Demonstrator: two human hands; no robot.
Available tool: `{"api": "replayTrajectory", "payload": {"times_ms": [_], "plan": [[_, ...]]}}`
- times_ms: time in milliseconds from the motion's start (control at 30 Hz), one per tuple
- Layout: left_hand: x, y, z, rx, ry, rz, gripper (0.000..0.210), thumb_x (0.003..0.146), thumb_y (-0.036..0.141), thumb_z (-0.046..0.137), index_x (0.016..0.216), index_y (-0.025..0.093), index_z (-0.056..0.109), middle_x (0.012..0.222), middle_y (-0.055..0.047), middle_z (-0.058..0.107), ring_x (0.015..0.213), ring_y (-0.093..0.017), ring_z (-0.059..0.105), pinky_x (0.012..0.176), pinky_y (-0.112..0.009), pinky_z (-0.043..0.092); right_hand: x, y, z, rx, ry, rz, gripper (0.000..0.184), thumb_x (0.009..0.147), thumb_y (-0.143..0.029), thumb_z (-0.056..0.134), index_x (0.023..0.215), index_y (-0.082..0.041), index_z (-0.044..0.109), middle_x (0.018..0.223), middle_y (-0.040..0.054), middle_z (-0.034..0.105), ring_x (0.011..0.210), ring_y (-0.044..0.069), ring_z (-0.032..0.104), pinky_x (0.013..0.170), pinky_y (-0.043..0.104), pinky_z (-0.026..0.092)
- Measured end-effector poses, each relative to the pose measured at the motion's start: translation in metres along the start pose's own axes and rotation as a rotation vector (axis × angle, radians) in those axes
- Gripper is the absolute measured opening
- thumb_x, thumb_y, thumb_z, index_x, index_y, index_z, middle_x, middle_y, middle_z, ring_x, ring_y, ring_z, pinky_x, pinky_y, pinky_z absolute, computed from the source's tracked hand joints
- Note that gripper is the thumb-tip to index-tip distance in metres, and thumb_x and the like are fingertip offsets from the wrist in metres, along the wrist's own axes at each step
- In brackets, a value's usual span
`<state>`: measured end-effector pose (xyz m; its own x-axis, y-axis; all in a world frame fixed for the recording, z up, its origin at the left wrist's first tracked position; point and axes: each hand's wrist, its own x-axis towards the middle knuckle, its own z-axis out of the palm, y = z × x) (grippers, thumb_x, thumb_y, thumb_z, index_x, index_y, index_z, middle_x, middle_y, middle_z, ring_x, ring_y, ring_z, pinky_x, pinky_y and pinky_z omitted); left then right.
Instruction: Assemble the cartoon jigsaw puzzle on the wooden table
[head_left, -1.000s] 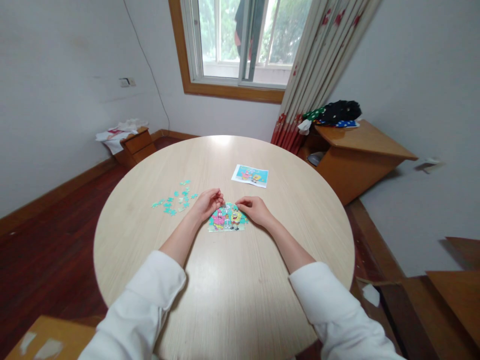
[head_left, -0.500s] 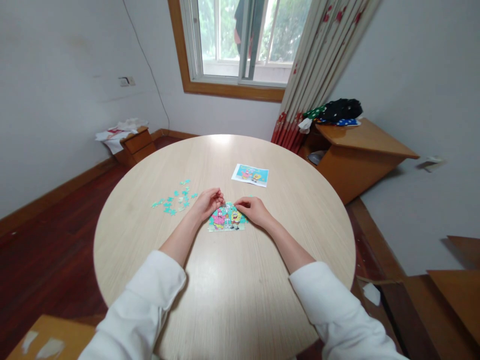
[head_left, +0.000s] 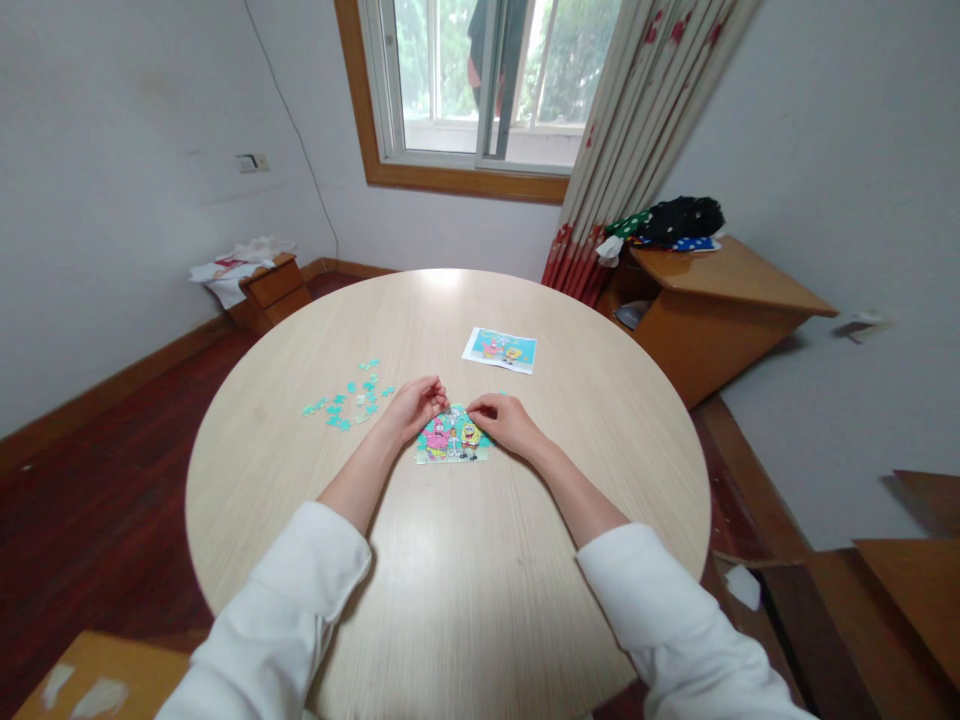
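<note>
A partly joined jigsaw puzzle (head_left: 453,440) lies on the table, showing a pink figure on its left and a yellow one on its right. My left hand (head_left: 421,408) rests at its upper left corner, fingers curled inward; whether anything is in them is too small to see. At the upper right edge, my right hand (head_left: 504,420) pinches thumb and forefinger together on a puzzle piece, mostly covered by the fingertips. Loose turquoise puzzle pieces (head_left: 352,400) are scattered left of my left hand. Beyond the hands lies a printed reference picture (head_left: 501,350) with similar figures.
Everything stands on a round pale wood table (head_left: 450,570). Behind it are a window (head_left: 487,90) and a curtain (head_left: 622,130). A wooden cabinet (head_left: 727,310) with cloths on top stands at the right, and a small wooden stand (head_left: 277,290) at the left.
Almost nothing differs. My right hand has shifted very slightly left along the puzzle's top edge, while my left hand keeps its place.
</note>
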<state>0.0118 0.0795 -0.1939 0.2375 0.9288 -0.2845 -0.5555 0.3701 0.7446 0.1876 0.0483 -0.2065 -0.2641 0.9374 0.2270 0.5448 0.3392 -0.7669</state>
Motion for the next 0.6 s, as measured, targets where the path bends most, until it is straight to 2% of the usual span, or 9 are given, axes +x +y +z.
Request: {"api": "replayTrajectory", "payload": {"times_ms": [600], "plan": [[0.001,-0.0001,-0.0004,0.008,-0.009,-0.001,0.021,0.08,0.012,0.053,0.059,0.012,0.053,0.054,-0.002,0.053,0.048,-0.008,0.048,0.054,-0.021,0.045,0.0006,-0.0009,0.0017,-0.083,0.017,-0.015,0.008,0.072,-0.014,0.063,0.074,-0.018,0.07,0.073,0.0028,0.066,0.068,0.014,0.058,0.066,0.026,0.043]]}}
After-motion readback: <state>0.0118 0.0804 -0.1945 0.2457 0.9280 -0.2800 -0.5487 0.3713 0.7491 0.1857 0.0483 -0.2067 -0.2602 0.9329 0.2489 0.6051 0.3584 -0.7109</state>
